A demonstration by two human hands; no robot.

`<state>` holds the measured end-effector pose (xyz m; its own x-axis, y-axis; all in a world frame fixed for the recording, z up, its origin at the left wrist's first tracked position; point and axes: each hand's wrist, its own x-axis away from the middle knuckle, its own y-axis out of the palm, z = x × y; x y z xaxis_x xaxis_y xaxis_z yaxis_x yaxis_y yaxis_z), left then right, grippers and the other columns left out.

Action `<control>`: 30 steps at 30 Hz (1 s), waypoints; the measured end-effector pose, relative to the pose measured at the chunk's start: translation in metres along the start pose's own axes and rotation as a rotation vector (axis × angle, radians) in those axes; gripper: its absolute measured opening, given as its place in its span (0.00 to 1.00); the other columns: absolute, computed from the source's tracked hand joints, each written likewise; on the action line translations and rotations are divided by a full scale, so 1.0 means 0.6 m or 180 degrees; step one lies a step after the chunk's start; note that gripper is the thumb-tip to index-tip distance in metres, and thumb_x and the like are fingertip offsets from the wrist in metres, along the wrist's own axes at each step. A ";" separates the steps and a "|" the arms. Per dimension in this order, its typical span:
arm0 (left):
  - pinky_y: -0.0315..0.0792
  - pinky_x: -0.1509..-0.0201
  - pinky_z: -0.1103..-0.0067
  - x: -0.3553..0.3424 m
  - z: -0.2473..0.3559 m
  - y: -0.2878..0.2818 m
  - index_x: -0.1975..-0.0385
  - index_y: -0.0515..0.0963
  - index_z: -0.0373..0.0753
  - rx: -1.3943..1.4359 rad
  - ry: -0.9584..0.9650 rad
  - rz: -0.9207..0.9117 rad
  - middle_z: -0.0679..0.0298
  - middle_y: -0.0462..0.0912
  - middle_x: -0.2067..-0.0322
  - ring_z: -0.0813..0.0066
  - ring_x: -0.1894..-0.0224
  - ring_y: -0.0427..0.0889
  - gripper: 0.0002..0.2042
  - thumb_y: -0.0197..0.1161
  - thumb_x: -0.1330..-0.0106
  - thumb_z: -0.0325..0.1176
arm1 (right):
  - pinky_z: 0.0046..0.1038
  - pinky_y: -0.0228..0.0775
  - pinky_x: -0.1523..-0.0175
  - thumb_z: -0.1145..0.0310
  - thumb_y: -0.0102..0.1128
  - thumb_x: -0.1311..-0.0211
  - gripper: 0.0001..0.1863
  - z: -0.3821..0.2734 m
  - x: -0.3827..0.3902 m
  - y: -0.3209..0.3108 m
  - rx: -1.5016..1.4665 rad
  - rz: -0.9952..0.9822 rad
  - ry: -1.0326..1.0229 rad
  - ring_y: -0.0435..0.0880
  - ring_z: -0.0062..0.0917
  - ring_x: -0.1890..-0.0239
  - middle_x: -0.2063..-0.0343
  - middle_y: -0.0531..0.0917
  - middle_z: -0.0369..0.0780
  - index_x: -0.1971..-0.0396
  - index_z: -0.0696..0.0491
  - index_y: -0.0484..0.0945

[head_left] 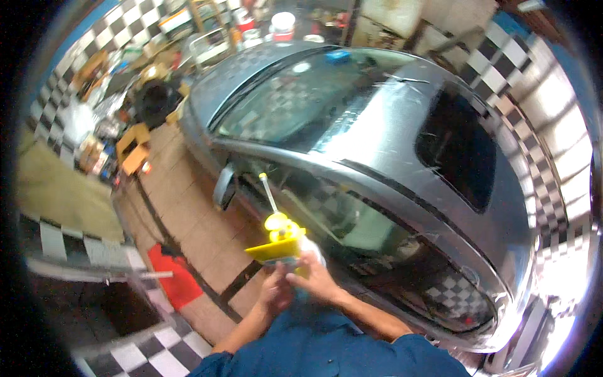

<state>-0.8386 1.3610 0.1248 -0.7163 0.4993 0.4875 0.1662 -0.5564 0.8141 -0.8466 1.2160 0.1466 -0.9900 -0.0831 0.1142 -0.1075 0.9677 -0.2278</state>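
While both hands meet just above the blue shirt [333, 345], a yellow tool [284, 235] sits up at their fingers, in the air beside the near side of a grey car [377, 125]; it shows a flat plate [271, 251] at the hand end, round discs [275, 221] beyond that, then a thin pale rod [269, 192] with a yellow tip [262, 176], angled toward the windshield end; exact kind of tool not clear.

Left hand [276, 291] has a narrow grip at the plate's lower edge; right hand [314, 279] is closed in beside it, its grip holding the plate's right end; exact finger contact is blurred, can't tell which hand bears more weight; a white object [319, 250] shows just past the right fingers, too blurred to name.

For good handling, I judge: steady the plate with one hand, let the other do the fine finger work; hold the rod clear of the side window [352, 217] and the wing mirror [224, 187], since the tip looks easy to knock; elbows in, sleeves off the paintwork; pinch the plate's edge lightly, as it looks thin and may flex; mind footing, a red cloth or mat [176, 278] lies on the tiled floor [182, 188] to the left.
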 end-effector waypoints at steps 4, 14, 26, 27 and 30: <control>0.64 0.43 0.74 0.013 0.009 0.014 0.42 0.63 0.38 -0.0313 0.0066 -0.0320 0.63 0.71 0.48 0.71 0.47 0.71 0.24 0.49 0.31 0.47 | 0.29 0.66 0.46 0.60 0.78 0.62 0.45 -0.051 0.002 0.007 -0.0391 -0.0068 0.0181 0.73 0.27 0.50 0.54 0.75 0.43 0.45 0.59 0.60; 0.62 0.42 0.72 0.010 0.016 0.000 0.42 0.64 0.37 -0.0390 -0.0465 -0.0310 0.60 0.71 0.47 0.69 0.45 0.69 0.23 0.53 0.34 0.42 | 0.28 0.69 0.46 0.80 0.67 0.53 0.24 0.001 0.017 0.017 -0.0766 -0.0203 0.0346 0.77 0.24 0.52 0.55 0.78 0.40 0.52 0.56 0.72; 0.61 0.38 0.74 0.016 -0.002 -0.016 0.43 0.52 0.45 -0.1316 0.0561 -0.1398 0.62 0.61 0.47 0.70 0.40 0.62 0.32 0.66 0.42 0.33 | 0.27 0.72 0.49 0.81 0.68 0.55 0.23 -0.013 0.070 -0.023 -0.1621 0.0179 0.1225 0.79 0.24 0.55 0.59 0.80 0.39 0.54 0.58 0.74; 0.61 0.37 0.73 0.005 -0.007 -0.015 0.42 0.54 0.42 -0.1083 0.0399 -0.1552 0.61 0.62 0.47 0.70 0.40 0.62 0.33 0.68 0.44 0.29 | 0.28 0.72 0.49 0.81 0.68 0.55 0.25 -0.011 0.073 -0.033 -0.1768 0.0102 0.0992 0.79 0.25 0.55 0.58 0.80 0.39 0.52 0.57 0.73; 0.62 0.38 0.72 0.023 0.004 -0.030 0.43 0.56 0.39 -0.1954 0.0256 -0.1266 0.59 0.65 0.47 0.69 0.41 0.65 0.32 0.67 0.45 0.27 | 0.30 0.69 0.45 0.83 0.66 0.53 0.32 0.002 0.084 -0.037 -0.1578 -0.0140 0.0983 0.75 0.27 0.49 0.51 0.75 0.40 0.45 0.56 0.66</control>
<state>-0.8497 1.3797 0.1179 -0.6948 0.7037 0.1483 -0.5091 -0.6269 0.5897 -0.8940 1.1899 0.1564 -0.9050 -0.1246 0.4067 -0.0187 0.9669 0.2546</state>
